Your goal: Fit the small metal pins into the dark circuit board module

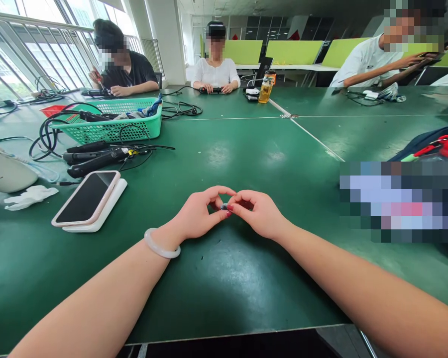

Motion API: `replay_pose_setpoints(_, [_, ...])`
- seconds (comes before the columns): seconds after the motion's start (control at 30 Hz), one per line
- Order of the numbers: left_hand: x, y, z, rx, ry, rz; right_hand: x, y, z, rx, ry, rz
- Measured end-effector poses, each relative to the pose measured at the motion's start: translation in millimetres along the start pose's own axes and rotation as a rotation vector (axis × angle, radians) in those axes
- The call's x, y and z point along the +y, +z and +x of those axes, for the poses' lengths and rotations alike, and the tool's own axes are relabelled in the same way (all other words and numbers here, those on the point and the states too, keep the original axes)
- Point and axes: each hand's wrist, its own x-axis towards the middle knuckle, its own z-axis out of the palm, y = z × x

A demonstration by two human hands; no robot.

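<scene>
Just above the green table (224,278), my left hand (197,214) and my right hand (259,214) meet at the fingertips. Between them is a small dark-and-silver piece (224,206), too small and covered for me to tell its kind. The thumb and fingers of my left hand pinch it from the left. My right thumb and forefinger close on its right end. A pale bangle (161,244) circles my left wrist. Nearest my left hand lies a phone (87,198) on a white box-like thing (114,204).
Left are a green basket (108,130) with cables and gloves, black tool-like handles (97,161), a crumpled tissue (30,197) and a white bag (7,169). A bottle (266,89) stands far back. At right sits a dark bag (433,141). Three people sit around the table.
</scene>
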Motion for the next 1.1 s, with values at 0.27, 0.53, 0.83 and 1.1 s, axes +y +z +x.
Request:
replay_pose_setpoints(0.27, [-9.0, 1.3, 3.6, 0.164, -0.101, 0.056, 15.2, -7.0, 6.3, -0.011, -0.042, -0.374])
replay_pose_setpoints(0.53, [-16.4, 1.1, 7.3, 0.194, -0.175, 0.008, 21.6, -6.0, 9.9, -0.118, -0.237, -0.569])
replay_pose_setpoints(0.83, [-20.1, 2.9, 6.9, 0.14, -0.17, -0.069, 23.8, -1.9, 14.2, -0.121, -0.254, -0.598])
replay_pose_setpoints(1.1, [-21.6, 2.9, 7.4, 0.137, -0.195, -0.047, 27.3, -2.5, 14.7, -0.108, -0.206, -0.539])
